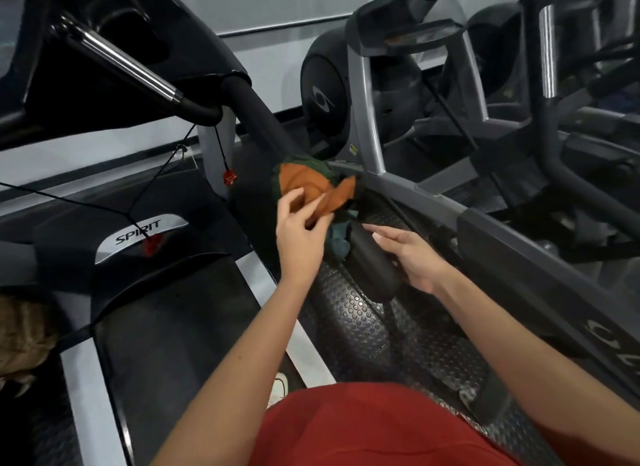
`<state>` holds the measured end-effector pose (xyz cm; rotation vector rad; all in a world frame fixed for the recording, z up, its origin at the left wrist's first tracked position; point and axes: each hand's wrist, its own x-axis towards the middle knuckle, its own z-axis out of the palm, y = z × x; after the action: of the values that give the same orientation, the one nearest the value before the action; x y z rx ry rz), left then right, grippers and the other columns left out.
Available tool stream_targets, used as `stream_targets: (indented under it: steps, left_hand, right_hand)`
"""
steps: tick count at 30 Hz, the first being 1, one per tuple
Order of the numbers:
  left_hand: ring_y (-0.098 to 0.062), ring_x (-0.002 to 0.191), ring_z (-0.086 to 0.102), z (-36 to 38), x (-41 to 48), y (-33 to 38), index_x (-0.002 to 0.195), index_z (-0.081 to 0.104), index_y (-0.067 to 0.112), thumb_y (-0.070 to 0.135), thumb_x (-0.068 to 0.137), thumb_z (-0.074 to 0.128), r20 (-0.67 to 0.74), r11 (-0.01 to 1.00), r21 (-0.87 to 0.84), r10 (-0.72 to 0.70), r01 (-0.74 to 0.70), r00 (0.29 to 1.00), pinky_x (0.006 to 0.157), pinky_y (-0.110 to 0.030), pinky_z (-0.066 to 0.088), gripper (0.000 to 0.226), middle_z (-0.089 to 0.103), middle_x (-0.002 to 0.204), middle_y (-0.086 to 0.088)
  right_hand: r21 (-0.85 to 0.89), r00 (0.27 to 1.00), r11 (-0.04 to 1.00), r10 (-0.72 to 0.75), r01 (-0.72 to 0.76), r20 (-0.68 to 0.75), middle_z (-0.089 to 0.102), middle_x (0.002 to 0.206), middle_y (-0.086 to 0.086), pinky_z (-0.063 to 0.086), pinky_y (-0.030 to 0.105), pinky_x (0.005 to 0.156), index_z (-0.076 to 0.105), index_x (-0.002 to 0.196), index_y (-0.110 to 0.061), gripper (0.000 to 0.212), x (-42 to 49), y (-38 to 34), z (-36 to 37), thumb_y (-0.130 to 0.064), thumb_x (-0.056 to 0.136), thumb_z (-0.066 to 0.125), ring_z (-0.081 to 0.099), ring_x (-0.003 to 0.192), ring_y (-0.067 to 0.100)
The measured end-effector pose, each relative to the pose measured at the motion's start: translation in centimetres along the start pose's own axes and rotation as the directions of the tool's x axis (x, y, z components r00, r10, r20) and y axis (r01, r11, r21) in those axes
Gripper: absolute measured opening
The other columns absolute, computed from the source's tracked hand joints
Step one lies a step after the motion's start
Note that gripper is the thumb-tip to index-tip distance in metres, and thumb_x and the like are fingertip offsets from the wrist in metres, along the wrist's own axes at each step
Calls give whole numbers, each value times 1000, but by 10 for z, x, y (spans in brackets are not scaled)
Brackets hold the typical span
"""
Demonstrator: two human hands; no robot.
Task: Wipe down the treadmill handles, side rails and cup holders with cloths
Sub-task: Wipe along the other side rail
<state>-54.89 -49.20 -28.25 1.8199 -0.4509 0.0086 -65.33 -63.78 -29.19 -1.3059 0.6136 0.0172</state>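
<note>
Landmark: black padded handle (372, 257) of the treadmill, slanting from the console down to its rounded free end at picture centre.

1. Orange cloth (313, 188): bunched over the handle, just above its free end, overlapping item 2.
2. Green cloth (308, 162): dark, wrapped round the handle beneath and behind the orange cloth.
3. Teal cloth (337, 242): crumpled, hanging against the handle's left side, below the orange cloth.
4. Left hand (299, 238): forearm reaching up from lower centre to the left of the handle; wrist straight, fingers curled, thumb and forefinger grasping a fold of the orange cloth.
5. Right hand (414, 256): forearm entering from lower right; palm at the right of the handle's free end, fingers straight and released, lying along the handle's surface. Thumb hidden.
6. Red safety clip (229, 177): dangling on a black cord, left of the handle.
7. SPIRIT badge (142, 236): on the motor cover, well left of the handle.
8. Studded floor mat (377, 330): beneath the handle.
9. Grey exercise machine (372, 126): beyond the handle, to its right.
</note>
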Motion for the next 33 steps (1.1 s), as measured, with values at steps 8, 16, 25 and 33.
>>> stream_targets:
  steps: [8, 16, 25, 33]
  left_hand:
    - [1, 119, 35, 0, -38, 19, 129, 55, 16, 19, 81, 71, 216, 913, -252, -270, 321, 938, 78, 10, 30, 51, 32, 129, 9]
    - [0, 112, 48, -32, -24, -1, 141, 35, 11, -11, 76, 66, 477, 982, -126, -64, 140, 877, 89, -10, 46, 76, 28, 149, 8]
    - [-2, 136, 17, -23, -8, -27, 136, 32, 32, 20, 63, 84, 367, 999, -19, 33, -28, 930, 105, -6, 19, 91, 16, 146, 9]
    - [-9, 122, 46, -25, 24, -37, 121, 52, 47, 27, 62, 84, 224, 988, -157, 24, 11, 974, 94, -33, 49, 69, 35, 134, 20]
  right_hand:
    - [167, 998, 986, 34, -26, -47, 73, 83, -1, 55, 19, 62, 61, 107, -14, 21, -2, -4, 4, -9, 95, 45, 69, 71, 7]
    - [-277, 912, 875, -409, 396, 12, 58, 117, -2, 46, 17, 87, 59, 116, -22, 31, -9, -55, 9, -8, 89, 57, 57, 98, -2]
    - [-744, 879, 469, -210, 476, 429, 33, 137, -6, 32, 33, 112, 45, 135, -21, 69, 21, -72, 25, -18, 73, 76, 32, 133, 11]
    - [-722, 881, 507, -309, 471, 358, 47, 123, -6, 36, 13, 101, 59, 123, -17, 51, 56, -88, 41, -14, 75, 75, 45, 120, 8]
